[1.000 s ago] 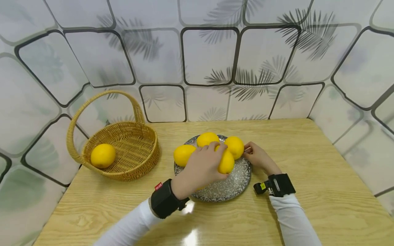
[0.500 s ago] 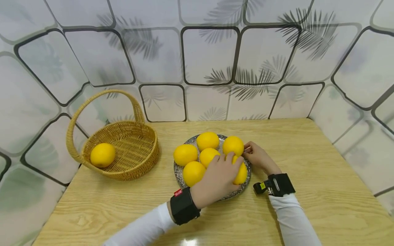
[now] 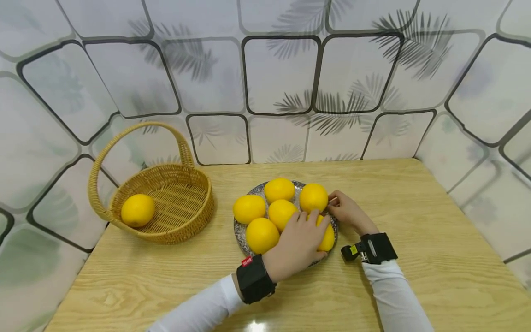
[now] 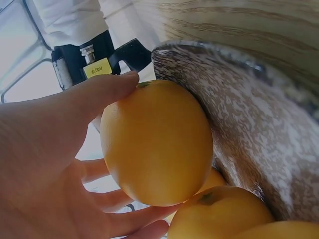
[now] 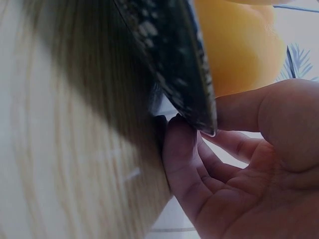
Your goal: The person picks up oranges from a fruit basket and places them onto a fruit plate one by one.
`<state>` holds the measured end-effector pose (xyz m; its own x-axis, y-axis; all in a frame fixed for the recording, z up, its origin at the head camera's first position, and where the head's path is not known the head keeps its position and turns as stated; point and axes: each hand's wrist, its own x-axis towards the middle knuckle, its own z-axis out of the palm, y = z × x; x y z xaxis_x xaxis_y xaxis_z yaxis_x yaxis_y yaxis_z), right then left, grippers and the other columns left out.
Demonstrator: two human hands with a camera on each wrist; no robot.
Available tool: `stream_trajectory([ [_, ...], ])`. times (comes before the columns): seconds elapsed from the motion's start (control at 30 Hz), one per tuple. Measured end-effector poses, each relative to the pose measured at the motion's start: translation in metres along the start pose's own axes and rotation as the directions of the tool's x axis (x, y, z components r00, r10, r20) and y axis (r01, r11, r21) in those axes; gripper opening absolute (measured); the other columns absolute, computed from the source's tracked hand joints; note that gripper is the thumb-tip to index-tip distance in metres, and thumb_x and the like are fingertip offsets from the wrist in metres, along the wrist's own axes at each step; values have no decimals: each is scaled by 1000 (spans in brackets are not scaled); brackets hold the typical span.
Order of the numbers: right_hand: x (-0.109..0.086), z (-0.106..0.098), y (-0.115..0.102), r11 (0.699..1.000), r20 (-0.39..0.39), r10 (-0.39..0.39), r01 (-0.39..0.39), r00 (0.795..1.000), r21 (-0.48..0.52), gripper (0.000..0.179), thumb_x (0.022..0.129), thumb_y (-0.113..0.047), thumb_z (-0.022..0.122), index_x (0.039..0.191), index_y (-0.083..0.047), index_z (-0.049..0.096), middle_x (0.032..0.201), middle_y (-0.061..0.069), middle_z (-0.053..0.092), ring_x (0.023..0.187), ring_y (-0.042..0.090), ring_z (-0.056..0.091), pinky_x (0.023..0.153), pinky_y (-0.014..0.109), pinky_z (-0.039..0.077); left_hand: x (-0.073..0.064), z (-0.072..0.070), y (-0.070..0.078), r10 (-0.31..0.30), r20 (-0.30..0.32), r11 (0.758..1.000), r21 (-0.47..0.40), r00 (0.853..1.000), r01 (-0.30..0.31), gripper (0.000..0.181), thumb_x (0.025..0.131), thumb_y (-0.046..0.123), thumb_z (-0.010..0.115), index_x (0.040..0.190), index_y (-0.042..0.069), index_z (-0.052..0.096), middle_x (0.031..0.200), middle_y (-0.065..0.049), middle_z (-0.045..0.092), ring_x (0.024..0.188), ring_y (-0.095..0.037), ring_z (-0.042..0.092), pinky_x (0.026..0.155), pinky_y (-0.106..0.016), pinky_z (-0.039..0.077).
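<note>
A dark speckled plate (image 3: pixel 240 236) holds several yellow-orange fruits that look like oranges. My left hand (image 3: pixel 299 246) grips one orange (image 3: pixel 327 238) at the plate's right front. In the left wrist view, the thumb lies near the green stem end of this orange (image 4: pixel 157 144), with the fingers round its other side. It sits against the plate (image 4: pixel 264 119) and beside another orange (image 4: pixel 219 211). At the plate's right edge, my right hand (image 3: pixel 347 213) pinches the rim. In the right wrist view, a finger lies under the plate's rim (image 5: pixel 187 74) and the thumb is above it.
A wicker basket (image 3: pixel 199 216) with a tall handle stands on the left, with one orange (image 3: pixel 138 210) inside. The wooden table (image 3: pixel 435 258) meets a patterned wall (image 3: pixel 282 74) at the back. More oranges (image 3: pixel 280 190) fill the plate's back and left.
My left hand has carried its orange right and toward me, down to the plate's right front. The oranges it had covered now show. My right hand stays at the rim.
</note>
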<state>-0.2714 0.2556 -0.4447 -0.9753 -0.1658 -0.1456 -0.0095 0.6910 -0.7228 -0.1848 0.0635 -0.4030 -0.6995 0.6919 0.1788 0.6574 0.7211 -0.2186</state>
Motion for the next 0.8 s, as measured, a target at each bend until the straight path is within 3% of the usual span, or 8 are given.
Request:
stream_trajectory([
  [0.47, 0, 1, 0, 1000, -5, 9, -9, 1000, 4, 38, 95, -16, 52, 126, 7, 47, 121, 36, 59, 111, 44, 55, 95, 59, 48, -4, -3, 1, -10, 10, 999, -44, 1000, 11, 81, 74, 63, 69, 138, 19, 48, 135, -6, 54, 113, -26, 54, 96, -37, 48],
  [0.8, 2, 1, -1, 1000, 0, 26, -25, 1000, 7, 39, 95, -16, 51, 126, 7, 46, 122, 35, 57, 112, 45, 54, 95, 59, 48, -6, -13, 1, -10, 14, 998, -63, 1000, 11, 75, 76, 61, 68, 135, 19, 50, 135, -6, 55, 112, -26, 54, 95, -37, 49],
])
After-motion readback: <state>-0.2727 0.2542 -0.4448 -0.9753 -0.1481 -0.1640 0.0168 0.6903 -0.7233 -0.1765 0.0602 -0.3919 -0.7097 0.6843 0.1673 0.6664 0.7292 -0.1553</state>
